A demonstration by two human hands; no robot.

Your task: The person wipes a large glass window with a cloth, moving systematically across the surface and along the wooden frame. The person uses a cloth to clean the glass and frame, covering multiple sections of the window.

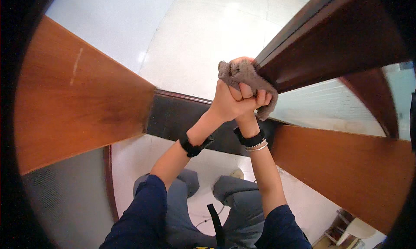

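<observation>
A grey-brown plush cloth [256,76] is bunched against the near end of a dark wooden door [331,37], whose edge runs off to the upper right. My left hand [226,101] is closed on the cloth, fingers curled into its folds. Just behind and below it, my right hand [246,118] also grips the cloth; much of it is hidden by my left hand and the fabric. The two hands touch and overlap. Each wrist wears a black band, and the right one also has bracelets.
Brown wooden panels flank me on the left [87,99] and right [338,164]. A dark threshold strip [175,115] crosses the pale floor below my hands. Glass [328,102] shows beyond the door. A thin cable [203,221] lies between my legs; a white chair-like object [356,231] stands lower right.
</observation>
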